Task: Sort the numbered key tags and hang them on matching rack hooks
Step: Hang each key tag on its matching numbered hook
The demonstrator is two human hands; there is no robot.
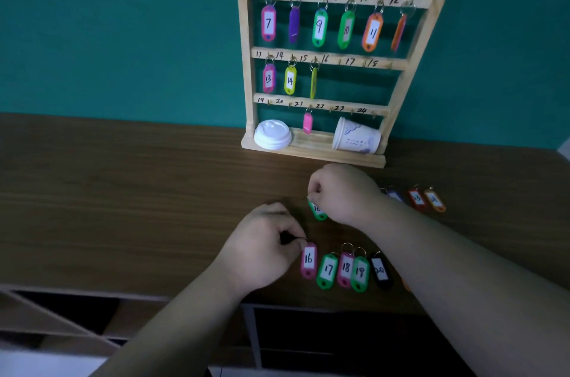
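Left hand (262,248): fingers pinch the ring of pink tag 16 (308,260). Right hand (344,191): fingers pinch the green tag (319,213) by its ring, toward the worktop (123,191) rear edge.

pale wood rack (246,74), glossy plastic tags (327,271), woodgrain desk (123,191)

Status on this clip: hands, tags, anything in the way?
Left hand pinches ring of pink tag 16. Right hand pinches ring of green tag. Hook 16 bare, nothing blocking.

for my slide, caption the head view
Left hand pinches pink tag 16; right hand holds a green tag below the rack.
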